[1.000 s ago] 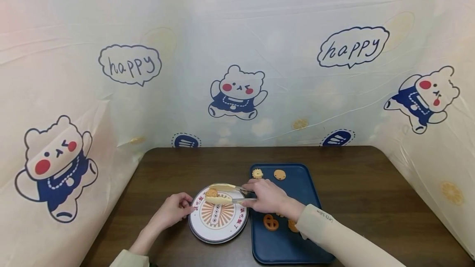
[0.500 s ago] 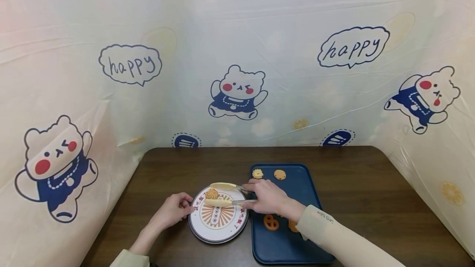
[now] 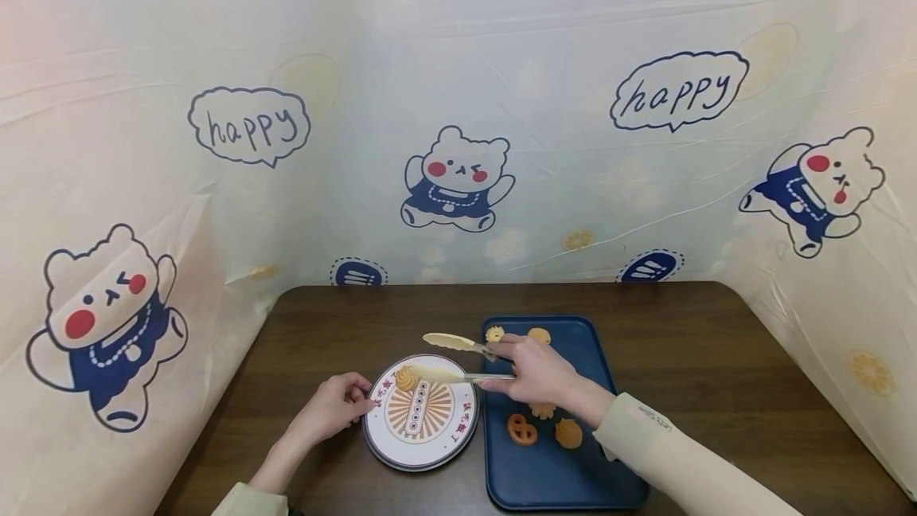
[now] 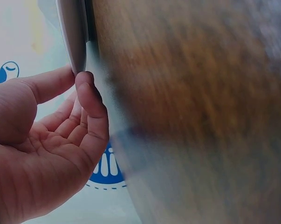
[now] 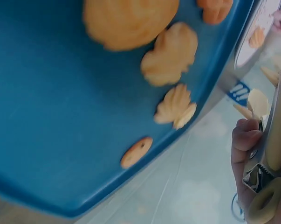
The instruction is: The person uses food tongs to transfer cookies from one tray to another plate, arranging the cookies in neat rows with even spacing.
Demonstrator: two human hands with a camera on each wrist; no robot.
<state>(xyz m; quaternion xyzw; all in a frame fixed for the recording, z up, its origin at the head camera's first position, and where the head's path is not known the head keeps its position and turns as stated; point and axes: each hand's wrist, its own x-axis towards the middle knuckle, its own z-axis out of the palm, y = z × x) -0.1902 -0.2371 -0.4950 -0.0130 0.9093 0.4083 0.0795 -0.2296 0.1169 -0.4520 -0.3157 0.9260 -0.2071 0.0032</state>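
Note:
My left hand [image 3: 333, 406] pinches the left rim of a round white plate [image 3: 447, 440] with a red border print and a sunburst pattern. In the left wrist view, thumb and index finger grip the plate's edge [image 4: 75, 37]. A swirled round cookie [image 3: 406, 378] lies on the plate's upper left part. My right hand [image 3: 537, 369] holds metal tongs [image 3: 440, 375] with pale yellow tips, spread wide. One tip is over the plate beside the cookie; the other is beyond the plate's far edge. Nothing is clamped between the tips.
Right of the plate lies a dark blue tray [image 3: 573, 480] with several cookies, including a pretzel-shaped one [image 3: 521, 430] and a round ridged one [image 3: 569, 433]. My right forearm crosses the tray. The brown wooden table [image 3: 688, 388] ends at a printed curtain [image 3: 458, 62] behind.
The tongs have spread apart, letting go of the swirled cookie on the plate. My right hand has moved right and slightly back over the tray. My left hand stays at the plate's rim.

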